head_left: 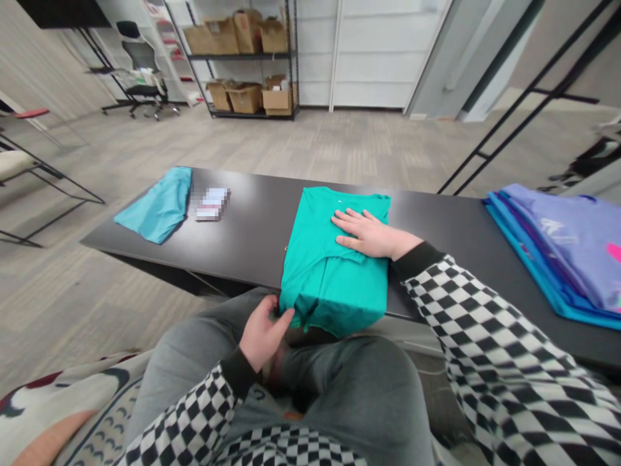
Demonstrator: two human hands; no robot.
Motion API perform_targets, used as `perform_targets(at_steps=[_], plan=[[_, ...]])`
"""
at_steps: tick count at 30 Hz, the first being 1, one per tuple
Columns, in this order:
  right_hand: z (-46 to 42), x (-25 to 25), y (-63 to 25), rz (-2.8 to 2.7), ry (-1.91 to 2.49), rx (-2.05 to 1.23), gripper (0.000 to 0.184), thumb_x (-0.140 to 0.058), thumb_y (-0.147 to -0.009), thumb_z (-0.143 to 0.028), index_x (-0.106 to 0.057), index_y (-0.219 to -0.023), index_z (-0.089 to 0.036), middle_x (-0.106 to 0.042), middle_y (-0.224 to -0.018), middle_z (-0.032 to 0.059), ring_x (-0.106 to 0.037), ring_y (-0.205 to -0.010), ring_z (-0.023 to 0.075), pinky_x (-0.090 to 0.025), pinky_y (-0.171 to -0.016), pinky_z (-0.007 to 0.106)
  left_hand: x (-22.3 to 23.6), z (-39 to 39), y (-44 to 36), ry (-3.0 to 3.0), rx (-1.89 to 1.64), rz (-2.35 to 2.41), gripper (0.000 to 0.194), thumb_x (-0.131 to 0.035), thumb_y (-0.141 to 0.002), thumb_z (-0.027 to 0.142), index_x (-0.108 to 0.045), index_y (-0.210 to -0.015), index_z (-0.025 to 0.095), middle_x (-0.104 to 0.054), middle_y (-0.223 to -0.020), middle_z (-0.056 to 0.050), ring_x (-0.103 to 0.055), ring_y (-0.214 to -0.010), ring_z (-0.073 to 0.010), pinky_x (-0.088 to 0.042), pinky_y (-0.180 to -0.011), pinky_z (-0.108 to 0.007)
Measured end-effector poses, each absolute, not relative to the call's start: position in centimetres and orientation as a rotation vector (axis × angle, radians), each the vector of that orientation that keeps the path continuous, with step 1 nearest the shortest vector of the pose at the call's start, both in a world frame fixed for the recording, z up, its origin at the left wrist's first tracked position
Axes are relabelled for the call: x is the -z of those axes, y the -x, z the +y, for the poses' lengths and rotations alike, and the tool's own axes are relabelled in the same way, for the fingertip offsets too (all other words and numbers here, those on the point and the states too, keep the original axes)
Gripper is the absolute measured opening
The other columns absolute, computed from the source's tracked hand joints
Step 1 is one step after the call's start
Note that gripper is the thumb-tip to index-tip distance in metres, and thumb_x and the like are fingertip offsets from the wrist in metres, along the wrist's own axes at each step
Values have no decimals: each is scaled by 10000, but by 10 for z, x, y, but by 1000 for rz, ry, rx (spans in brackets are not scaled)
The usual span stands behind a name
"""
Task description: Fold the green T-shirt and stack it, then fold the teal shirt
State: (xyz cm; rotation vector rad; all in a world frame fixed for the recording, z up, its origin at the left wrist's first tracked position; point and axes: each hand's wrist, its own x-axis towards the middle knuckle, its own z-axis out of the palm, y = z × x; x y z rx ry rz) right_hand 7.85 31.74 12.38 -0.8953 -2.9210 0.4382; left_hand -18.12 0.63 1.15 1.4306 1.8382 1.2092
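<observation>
Operator, you are working with both hands apart on the green garment [334, 285], which is lying on the counter [242, 252] in front of you. The garment is resting folded, and its near end is hanging over the counter's near edge, above your lap. Your right hand [366, 236] is lying palm down on the far right part of the cloth, fingers spreading and pointing left. Your left hand [266, 333] is standing lower, at the near left corner, with the thumb reaching the cloth edge; you are not showing enough of its fingers to tell whether they are closing on the fabric.

The dark counter is extending to both sides. Toward its left end, a light blue cloth [160, 204] is lying, and a small blurred item [212, 204] is sitting just beside it, on the garment's side. Toward the right, a stack of folded garments [567, 246] is resting, a lavender piece [582, 226] topping it.

Beyond the counter, carpeted floor [252, 142] is running to a black shelving rack [237, 57], which is carrying cardboard boxes [246, 97]. An office chair [140, 61] is standing left of the rack.
</observation>
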Motion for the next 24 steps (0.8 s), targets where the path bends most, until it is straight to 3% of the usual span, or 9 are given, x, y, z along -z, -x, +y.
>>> perform_targets(at_steps=[3,5,8,10,13,15,18,21,24], plan=[[319,-126,-79,-2918,918,-453,800,-464,-1122,-740,-406,-1819,-349,-288,-1898,47,-231,-1763,443,-118,-1422,738,-29,8,182,-1635,-1240,1882,237,-701,-1033,331,-626,-827,241,-744,-956,-65,-731,-937,-243,-612,-891,-382],[319,-127,-80,-2917,923,-466,802,-472,-1121,-735,-408,-1819,-345,-280,-1900,45,-224,-1766,437,-111,-1427,727,-40,0,181,-1799,-1271,1803,309,-681,-1019,248,-528,-750,247,-719,-944,-58,-707,-897,-215,-590,-838,-344],[320,-129,-80,-2908,927,-482,808,-480,-1118,-736,-418,-1815,-334,-286,-1898,49,-214,-1768,439,-108,-1425,731,-50,-15,178,-1946,-1296,1703,402,-671,-1017,163,-411,-723,252,-620,-771,6,-626,-696,-156,-510,-662,-277],[321,-128,-81,-2894,923,-481,815,-494,-1109,-748,-433,-1809,-334,-306,-1893,52,-222,-1765,445,-110,-1423,737,-52,-23,172,-2023,-1284,1738,361,-675,-1035,155,-453,-769,257,-592,-708,35,-606,-620,-144,-489,-614,-271],[324,-124,-81,-2863,910,-460,815,-501,-1103,-761,-456,-1797,-335,-335,-1883,64,-252,-1758,445,-119,-1416,749,-47,-32,157,-2156,-1146,1844,75,-659,-1075,198,-660,-1048,268,-772,-878,-10,-766,-750,-190,-604,-722,-306],[328,-122,-82,-2843,910,-441,817,-496,-1104,-767,-471,-1790,-322,-344,-1878,84,-269,-1754,442,-125,-1411,756,-41,-37,143,-2220,-928,1853,266,-597,-1106,221,-684,-1351,276,-841,-1102,-71,-835,-921,-234,-664,-830,-342],[334,-121,-84,-2817,921,-425,817,-508,-1098,-773,-496,-1776,-317,-363,-1871,104,-281,-1750,444,-125,-1405,764,-29,-40,123,-2182,-513,1792,524,-505,-1109,203,-547,-1629,246,-819,-1317,-133,-845,-1025,-268,-694,-880,-380],[340,-123,-88,-2812,943,-429,820,-535,-1087,-774,-520,-1762,-310,-382,-1865,116,-268,-1751,459,-94,-1398,785,-19,-37,112,-2140,-191,1691,568,-507,-1071,175,-532,-1636,225,-816,-1297,-140,-842,-1008,-290,-693,-866,-407],[347,-124,-93,-2805,995,-430,835,-555,-1076,-776,-524,-1760,-298,-362,-1872,132,-239,-1756,481,-72,-1381,819,-16,-32,114,-2192,95,1512,415,-558,-1027,178,-689,-1414,251,-834,-1132,-108,-839,-974,-308,-680,-854,-419]])
